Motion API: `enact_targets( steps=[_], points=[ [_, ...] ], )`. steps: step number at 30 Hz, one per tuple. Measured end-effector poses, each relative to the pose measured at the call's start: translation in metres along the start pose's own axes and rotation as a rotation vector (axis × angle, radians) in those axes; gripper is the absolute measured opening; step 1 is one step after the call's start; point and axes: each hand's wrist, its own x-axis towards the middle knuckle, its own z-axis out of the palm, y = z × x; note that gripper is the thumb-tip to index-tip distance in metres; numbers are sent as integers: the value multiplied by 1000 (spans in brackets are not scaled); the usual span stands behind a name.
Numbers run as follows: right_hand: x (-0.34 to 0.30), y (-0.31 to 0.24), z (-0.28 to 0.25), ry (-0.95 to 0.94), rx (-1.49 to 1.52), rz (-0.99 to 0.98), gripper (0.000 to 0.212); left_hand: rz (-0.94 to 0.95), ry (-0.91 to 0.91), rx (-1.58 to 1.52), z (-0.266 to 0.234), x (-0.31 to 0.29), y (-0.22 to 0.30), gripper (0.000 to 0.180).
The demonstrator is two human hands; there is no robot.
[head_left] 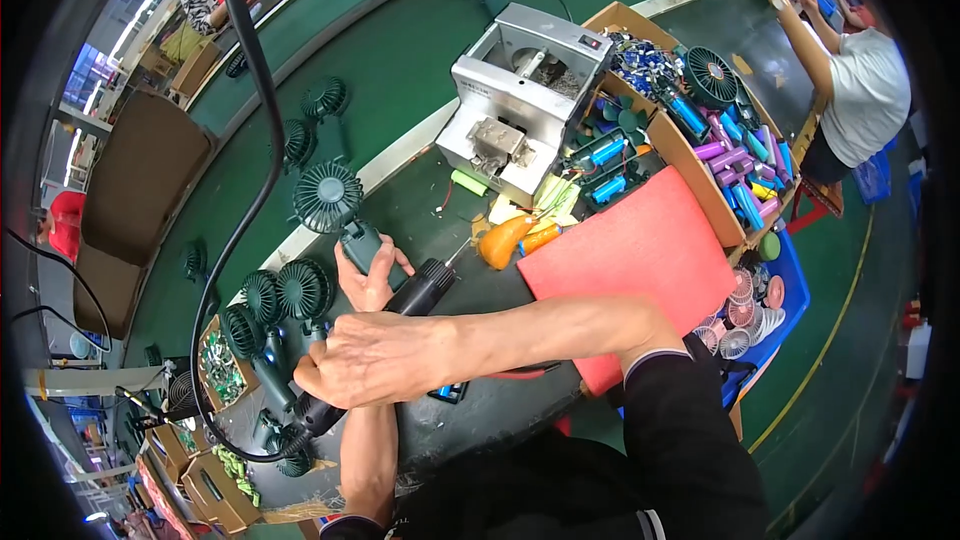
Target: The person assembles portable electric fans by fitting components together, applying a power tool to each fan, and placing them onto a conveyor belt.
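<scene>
My left hand (366, 286) is closed round the handle of a dark green handheld fan (328, 198), its round grille turned away from me. Crossing over my left forearm, my right hand (368, 358) grips a black electric screwdriver (428, 285). Its bit points to the upper right, away from the fan and towards the metal machine. A thick black cord (236, 240) runs from the screwdriver's rear end in a long loop up the left side. More green fans (303, 290) lie just left of my hands.
A silver screw feeder (520, 105) stands ahead, near an orange-handled tool (503, 243). To the right are a red foam pad (640, 265), a carton (695, 180) of battery cells and a blue bin (795, 305) of pink fans. Another person (865, 90) works at far right. Beyond runs a green conveyor (420, 60).
</scene>
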Motion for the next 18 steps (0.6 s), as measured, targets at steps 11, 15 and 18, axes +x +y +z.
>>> enact_targets(
  steps=[11,15,18],
  points=[
    [4,1,-6,18,-68,-21,26,4,15,46,-4,2,1,32],
    [6,-2,-4,2,-63,10,28,28,2,83,-5,1,3,31],
    [7,9,-22,1,178,107,39,-44,-21,296,7,-9,29,21]
  ],
)
